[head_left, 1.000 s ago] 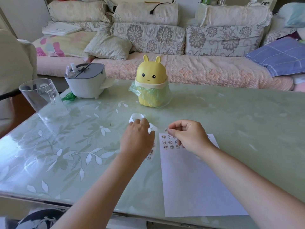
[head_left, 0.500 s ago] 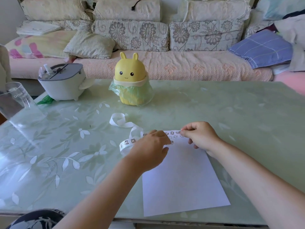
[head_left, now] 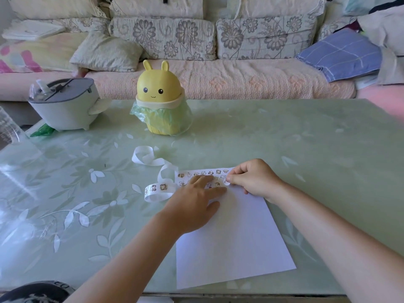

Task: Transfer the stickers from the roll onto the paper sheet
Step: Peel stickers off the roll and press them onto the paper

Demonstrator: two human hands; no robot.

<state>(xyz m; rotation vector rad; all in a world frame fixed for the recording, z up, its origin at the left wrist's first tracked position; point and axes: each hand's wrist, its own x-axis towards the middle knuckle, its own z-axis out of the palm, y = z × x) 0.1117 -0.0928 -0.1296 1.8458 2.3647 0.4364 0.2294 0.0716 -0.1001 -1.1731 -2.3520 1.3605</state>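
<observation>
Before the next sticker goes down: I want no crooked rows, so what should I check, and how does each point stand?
1. Paper sheet lies flat on the table: ok.
2. Left hand presses the sheet with straight fingers: ok.
3. Right hand pinches a small white piece at the sheet's top; is it a sticker: cannot tell.
4. Bare paper below the stickers on the sheet: ok.
5. Sticker strip lies just left of the sheet, printed stickers on it: ok.

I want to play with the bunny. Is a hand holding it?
No, the bunny stands alone; the left hand and right hand are at the paper.
</observation>
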